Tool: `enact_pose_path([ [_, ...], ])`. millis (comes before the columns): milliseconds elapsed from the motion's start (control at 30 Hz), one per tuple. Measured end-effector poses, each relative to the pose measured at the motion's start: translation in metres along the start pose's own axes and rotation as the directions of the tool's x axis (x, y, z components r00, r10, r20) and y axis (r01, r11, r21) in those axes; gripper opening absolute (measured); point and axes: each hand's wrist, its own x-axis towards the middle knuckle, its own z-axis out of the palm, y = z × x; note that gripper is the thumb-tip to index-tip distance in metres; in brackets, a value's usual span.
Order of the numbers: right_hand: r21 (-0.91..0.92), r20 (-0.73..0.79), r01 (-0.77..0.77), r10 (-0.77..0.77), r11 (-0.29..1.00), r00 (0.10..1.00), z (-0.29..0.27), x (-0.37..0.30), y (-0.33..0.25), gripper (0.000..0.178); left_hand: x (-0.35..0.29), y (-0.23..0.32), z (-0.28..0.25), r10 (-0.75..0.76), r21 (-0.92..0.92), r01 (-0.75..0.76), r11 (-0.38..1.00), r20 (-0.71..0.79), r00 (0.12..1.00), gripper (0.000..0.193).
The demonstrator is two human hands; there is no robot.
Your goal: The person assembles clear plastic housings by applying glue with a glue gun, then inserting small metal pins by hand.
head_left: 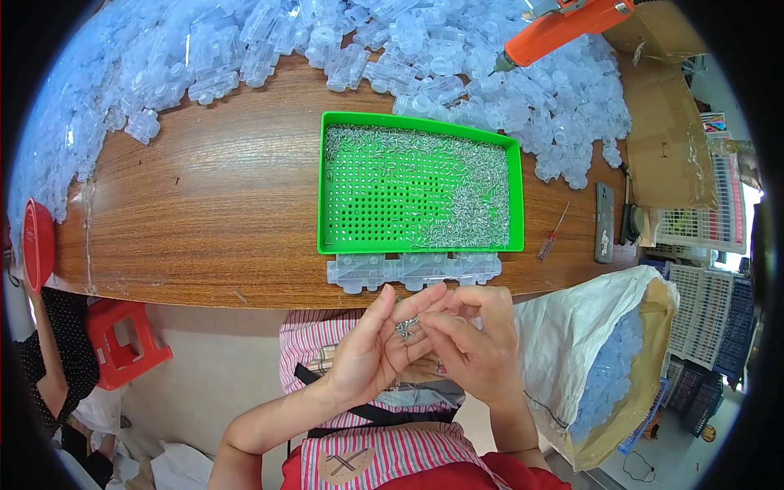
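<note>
My left hand [377,347] is cupped palm up below the table edge and holds a small heap of metal screws [406,327]. Fingertips of my right hand [478,339] pinch into that heap from the right. Just above both hands, clear plastic parts [412,269] lie in a row along the table's near edge. Behind them stands a green perforated tray [420,243] with many small screws spread over its top and right side.
A big pile of clear plastic parts [245,49] rings the back of the wooden table [212,204]. An orange power screwdriver [563,28] hangs at top right. A small screwdriver [553,235] and phone [604,222] lie right of the tray. A sack of parts [604,367] stands right; a red stool [122,339] and another person [49,367] left.
</note>
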Motion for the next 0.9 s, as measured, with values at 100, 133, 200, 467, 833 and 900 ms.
enact_pose_path([
  [100,0.107,0.006,-0.06,0.06,0.992,0.998,0.003,0.001,-0.001,0.022,-0.001,0.001,0.0,0.006,0.002,-0.006,1.0,0.035,0.999,0.062],
  [133,0.144,0.024,-0.106,0.103,0.984,0.994,0.003,0.002,-0.002,0.02,-0.001,0.001,0.0,0.007,0.001,-0.007,1.0,0.035,0.999,0.062],
  [200,0.179,0.043,-0.149,0.144,0.972,0.989,0.003,0.003,-0.002,0.018,0.001,-0.001,-0.002,0.015,-0.027,-0.015,1.0,-0.02,1.0,0.058],
  [467,0.253,0.032,-0.17,0.167,0.953,0.985,0.006,-0.001,0.002,0.016,0.001,-0.002,-0.003,0.01,-0.062,-0.011,0.998,-0.016,1.0,0.057],
  [833,0.142,-0.065,-0.132,0.142,0.981,0.988,0.021,0.014,0.009,0.014,-0.008,0.0,0.001,0.051,0.005,-0.051,0.999,-0.157,0.986,0.054],
  [900,0.069,-0.094,-0.086,0.092,0.994,0.991,0.027,0.023,0.014,0.015,-0.011,0.0,0.0,0.075,0.0,-0.076,0.997,-0.18,0.981,0.052],
])
